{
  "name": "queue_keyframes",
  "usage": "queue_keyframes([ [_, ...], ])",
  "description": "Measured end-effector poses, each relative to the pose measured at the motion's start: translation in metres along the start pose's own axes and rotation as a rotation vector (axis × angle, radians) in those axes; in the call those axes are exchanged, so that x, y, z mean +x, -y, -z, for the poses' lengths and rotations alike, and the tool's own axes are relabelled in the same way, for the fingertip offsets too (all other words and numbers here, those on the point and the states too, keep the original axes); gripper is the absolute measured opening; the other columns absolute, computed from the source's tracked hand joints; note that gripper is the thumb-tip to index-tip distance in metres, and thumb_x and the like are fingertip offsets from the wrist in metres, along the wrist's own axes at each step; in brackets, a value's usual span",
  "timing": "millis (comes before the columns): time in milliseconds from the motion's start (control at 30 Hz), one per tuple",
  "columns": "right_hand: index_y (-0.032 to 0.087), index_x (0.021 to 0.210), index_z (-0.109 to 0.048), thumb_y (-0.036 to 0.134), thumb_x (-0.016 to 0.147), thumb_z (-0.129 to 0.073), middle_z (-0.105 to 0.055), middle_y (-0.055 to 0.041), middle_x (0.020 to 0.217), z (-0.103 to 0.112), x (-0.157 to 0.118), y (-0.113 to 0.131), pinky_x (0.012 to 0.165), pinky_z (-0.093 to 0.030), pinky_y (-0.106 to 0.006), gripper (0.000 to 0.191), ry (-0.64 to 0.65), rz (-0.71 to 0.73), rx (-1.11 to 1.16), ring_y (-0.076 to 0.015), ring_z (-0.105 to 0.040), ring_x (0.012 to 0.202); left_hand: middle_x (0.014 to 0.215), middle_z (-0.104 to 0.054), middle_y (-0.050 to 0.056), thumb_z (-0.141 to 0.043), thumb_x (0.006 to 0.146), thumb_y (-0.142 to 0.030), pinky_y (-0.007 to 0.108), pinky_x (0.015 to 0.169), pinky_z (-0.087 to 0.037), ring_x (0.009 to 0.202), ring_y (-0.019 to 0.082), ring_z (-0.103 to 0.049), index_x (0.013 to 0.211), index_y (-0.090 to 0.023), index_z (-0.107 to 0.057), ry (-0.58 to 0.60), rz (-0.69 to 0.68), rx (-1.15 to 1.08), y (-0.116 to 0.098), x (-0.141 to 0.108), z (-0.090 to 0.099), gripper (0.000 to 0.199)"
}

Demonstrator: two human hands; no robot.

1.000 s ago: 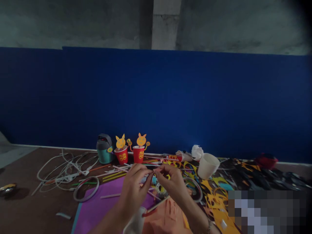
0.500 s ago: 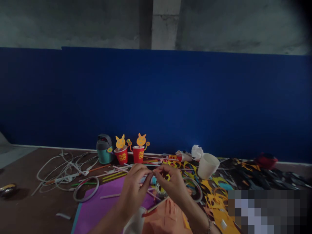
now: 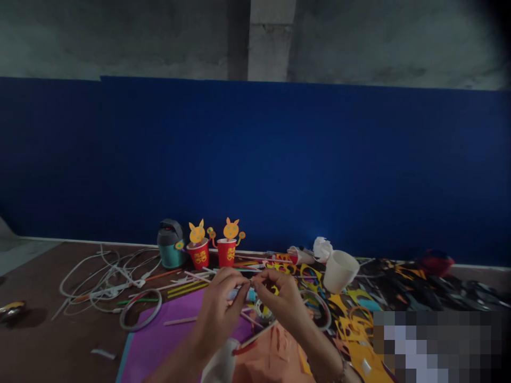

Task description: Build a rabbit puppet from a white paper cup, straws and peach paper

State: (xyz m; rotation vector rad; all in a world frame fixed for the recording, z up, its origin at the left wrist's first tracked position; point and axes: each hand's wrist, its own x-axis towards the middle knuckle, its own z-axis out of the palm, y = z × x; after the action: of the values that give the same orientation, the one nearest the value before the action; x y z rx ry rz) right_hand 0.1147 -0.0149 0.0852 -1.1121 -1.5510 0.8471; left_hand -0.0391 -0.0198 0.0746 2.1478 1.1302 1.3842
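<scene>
My left hand [image 3: 223, 304] and my right hand [image 3: 279, 293] meet at the fingertips over the middle of the table. Both are pinched closed, thumb against fingers. Whatever lies between the fingertips is too small to make out. Under my left forearm spreads a purple paper sheet [image 3: 159, 343]. Below my right wrist lies an orange paper [image 3: 271, 356], beside a white cup [image 3: 220, 364] partly hidden by my left arm. A roll of tape [image 3: 263, 309] shows between the hands. Behind them stand two red paper cups [image 3: 200, 257] [image 3: 227, 254] with orange cat-face cutouts on top.
A teal and grey container [image 3: 171, 250] stands at the back left beside tangled white cables [image 3: 107, 282]. To the right are a white cup [image 3: 339, 271], crumpled white paper [image 3: 322, 249] and yellow paper scraps [image 3: 353, 330]. A blue partition [image 3: 255, 165] rises behind the table.
Almost nothing differs. Both hands keep the same fingertip pinch in the same place, and the things on the table stay where they were.
</scene>
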Motion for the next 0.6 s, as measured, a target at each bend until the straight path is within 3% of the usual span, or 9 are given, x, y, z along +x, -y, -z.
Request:
queue_keyframes([
  [600,0.014,0.069,-0.065,0.029,0.075,-0.058,-0.06,-0.0021,0.063,0.0007,-0.0003,0.0002,0.058,-0.04,-0.025,0.018,0.006,0.0,-0.006,-0.0146,-0.051,0.061,0.083,-0.06,0.004,-0.053,0.089,-0.022,0.027,0.074,-0.044,0.081,0.017,-0.057,0.081,-0.02,-0.064,-0.001,0.007,-0.032,0.0002,0.0004,0.0005,0.013],
])
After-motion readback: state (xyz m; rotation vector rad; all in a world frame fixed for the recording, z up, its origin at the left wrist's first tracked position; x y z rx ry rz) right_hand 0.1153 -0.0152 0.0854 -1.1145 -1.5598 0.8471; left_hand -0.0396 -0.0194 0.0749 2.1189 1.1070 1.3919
